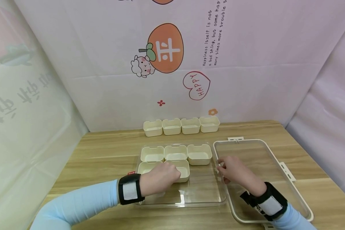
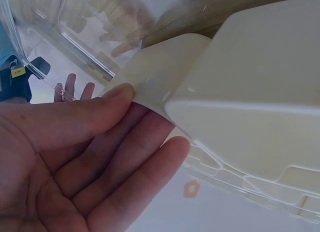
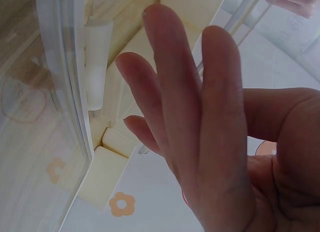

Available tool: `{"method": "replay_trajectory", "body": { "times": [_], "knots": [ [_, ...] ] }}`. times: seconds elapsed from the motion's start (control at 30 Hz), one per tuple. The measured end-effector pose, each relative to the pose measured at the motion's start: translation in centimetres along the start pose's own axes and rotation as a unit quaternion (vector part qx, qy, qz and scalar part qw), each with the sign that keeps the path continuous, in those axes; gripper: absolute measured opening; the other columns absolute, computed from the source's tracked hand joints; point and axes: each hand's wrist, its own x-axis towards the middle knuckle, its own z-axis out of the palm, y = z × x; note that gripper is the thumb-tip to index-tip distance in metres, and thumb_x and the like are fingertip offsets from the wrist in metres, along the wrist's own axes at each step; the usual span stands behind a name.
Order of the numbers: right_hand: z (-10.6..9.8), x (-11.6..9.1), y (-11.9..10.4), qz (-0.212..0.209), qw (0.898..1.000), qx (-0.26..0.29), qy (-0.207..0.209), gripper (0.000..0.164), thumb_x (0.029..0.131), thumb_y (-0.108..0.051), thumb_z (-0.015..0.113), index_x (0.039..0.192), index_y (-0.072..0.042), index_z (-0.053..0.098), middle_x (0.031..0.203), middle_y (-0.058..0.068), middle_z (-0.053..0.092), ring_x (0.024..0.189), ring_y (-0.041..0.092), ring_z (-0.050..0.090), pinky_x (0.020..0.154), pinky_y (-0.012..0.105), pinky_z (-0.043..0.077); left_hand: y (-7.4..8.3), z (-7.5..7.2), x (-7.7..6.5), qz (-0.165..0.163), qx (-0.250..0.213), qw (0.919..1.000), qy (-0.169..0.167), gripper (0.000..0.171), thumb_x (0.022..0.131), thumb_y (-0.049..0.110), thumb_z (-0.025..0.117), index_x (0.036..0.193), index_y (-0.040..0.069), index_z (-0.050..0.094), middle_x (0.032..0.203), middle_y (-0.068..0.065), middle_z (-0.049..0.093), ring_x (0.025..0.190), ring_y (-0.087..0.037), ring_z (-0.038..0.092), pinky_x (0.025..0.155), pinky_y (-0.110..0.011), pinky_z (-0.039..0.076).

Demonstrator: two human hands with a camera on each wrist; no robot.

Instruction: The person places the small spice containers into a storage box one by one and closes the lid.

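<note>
Lt-blue sleeves (image 1: 80,199) are showing at btm. L hand (image 1: 161,179) is pinching rim of cream cup (image 1: 184,169), front row R, inside clear box (image 1: 204,190); 4 other cups (image 1: 199,155) are sitting there too. R hand (image 1: 238,170) is holding nothing, fingers loosely extended, by L edge of clear lid (image 1: 270,172); can't tell if touching. Lid is lying R of box. 4 more cups (image 1: 190,126) are lining back edge of worktop (image 1: 109,145).

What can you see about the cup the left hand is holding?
The cup is cream and plastic-looking, with rounded corners and an open top. It stands roughly upright in the clear box, at the right end of the nearer row. The left hand pinches its near wall, hiding part of it.
</note>
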Motion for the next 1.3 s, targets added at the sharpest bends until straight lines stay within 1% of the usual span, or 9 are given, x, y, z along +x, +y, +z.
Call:
{"method": "replay_trajectory", "body": {
  "times": [0.13, 0.33, 0.47, 0.7, 0.87, 1.03, 1.13, 1.2, 1.3],
  "knots": [
    [0.0, 0.0, 0.0, 0.001, 1.000, -0.002, -0.002, 0.033, 0.084, -0.007, 0.053, 0.113, 0.010, 0.051, 0.071, 0.011, 0.065, 0.042, 0.010, 0.056, 0.045, 0.022, 0.047, -0.1, 0.0, -0.1, -0.002, -0.010, 1.0000, 0.000, 0.024, 0.060, -0.007, 0.054, 0.055, 0.016, 0.049, 0.049, 0.007, 0.039, 0.047, -0.007, 0.036, 0.033, -0.018, 0.027],
    [0.0, 0.0, 0.0, -0.002, 1.000, -0.002, 0.001, 0.032, 0.084, -0.007, 0.053, 0.111, 0.010, 0.052, 0.070, 0.011, 0.065, 0.042, 0.010, 0.056, 0.044, 0.022, 0.047, 0.0, -0.1, -0.1, -0.006, -0.022, 0.9997, -0.008, 0.024, 0.062, -0.007, 0.056, 0.056, 0.016, 0.051, 0.050, 0.007, 0.042, 0.047, -0.005, 0.037, 0.034, -0.017, 0.028],
    [0.0, -0.1, -0.1, -0.002, 1.000, -0.004, 0.002, 0.032, 0.084, -0.007, 0.053, 0.111, 0.010, 0.052, 0.069, 0.010, 0.065, 0.042, 0.009, 0.056, 0.044, 0.022, 0.047, 0.0, -0.2, -0.2, -0.009, -0.033, 0.9993, -0.012, 0.024, 0.061, -0.007, 0.056, 0.057, 0.015, 0.051, 0.051, 0.007, 0.042, 0.047, -0.005, 0.037, 0.035, -0.016, 0.028],
    [-0.1, -0.1, -0.1, 0.002, 1.000, -0.011, -0.001, 0.034, 0.084, -0.008, 0.053, 0.113, 0.010, 0.051, 0.070, 0.009, 0.065, 0.043, 0.010, 0.056, 0.046, 0.022, 0.047, 0.0, -0.2, -0.4, -0.021, -0.030, 0.9991, -0.022, 0.022, 0.059, -0.008, 0.057, 0.061, 0.015, 0.055, 0.056, 0.005, 0.050, 0.051, -0.006, 0.042, 0.036, -0.016, 0.030],
    [-0.1, -0.1, -0.1, -0.001, 1.000, 0.000, -0.002, 0.032, 0.084, -0.007, 0.053, 0.111, 0.011, 0.051, 0.069, 0.010, 0.065, 0.043, 0.010, 0.056, 0.044, 0.022, 0.047, -0.1, -0.1, -0.6, -0.022, -0.019, 0.9995, -0.014, 0.020, 0.061, -0.005, 0.060, 0.064, 0.014, 0.057, 0.057, 0.005, 0.050, 0.053, -0.007, 0.045, 0.039, -0.016, 0.032],
    [-0.1, 0.0, -0.1, -0.002, 1.000, 0.002, -0.002, 0.032, 0.084, -0.007, 0.053, 0.111, 0.011, 0.051, 0.070, 0.011, 0.065, 0.042, 0.010, 0.056, 0.044, 0.022, 0.047, -0.3, -0.5, -1.0, -0.030, -0.029, 0.9991, -0.008, 0.020, 0.061, -0.005, 0.059, 0.068, 0.013, 0.057, 0.060, 0.005, 0.049, 0.054, -0.006, 0.044, 0.043, -0.015, 0.033],
    [-0.1, 0.0, -0.2, 0.002, 1.000, 0.002, -0.003, 0.033, 0.084, -0.007, 0.053, 0.112, 0.011, 0.051, 0.070, 0.010, 0.065, 0.043, 0.011, 0.056, 0.044, 0.022, 0.047, -0.7, -0.7, -1.4, -0.029, -0.010, 0.9992, 0.025, 0.018, 0.063, -0.003, 0.059, 0.070, 0.013, 0.058, 0.061, 0.005, 0.048, 0.055, -0.007, 0.044, 0.045, -0.016, 0.036],
    [-0.1, 0.0, -0.2, 0.002, 1.000, 0.002, -0.003, 0.033, 0.084, -0.007, 0.053, 0.112, 0.011, 0.051, 0.070, 0.010, 0.065, 0.043, 0.011, 0.057, 0.044, 0.022, 0.047, -1.1, -0.8, -1.6, -0.029, 0.006, 0.9978, 0.060, 0.015, 0.066, 0.000, 0.061, 0.070, 0.013, 0.059, 0.062, 0.004, 0.049, 0.056, -0.008, 0.046, 0.047, -0.017, 0.039],
    [-0.1, 0.0, -0.2, 0.000, 1.000, 0.005, -0.004, 0.032, 0.084, -0.007, 0.053, 0.111, 0.011, 0.051, 0.069, 0.010, 0.065, 0.043, 0.011, 0.057, 0.044, 0.022, 0.047, -2.0, -0.8, -2.0, -0.033, 0.015, 0.9928, 0.114, 0.009, 0.069, 0.007, 0.066, 0.069, 0.014, 0.059, 0.063, 0.004, 0.050, 0.057, -0.008, 0.047, 0.047, -0.017, 0.041]
  ]
}}
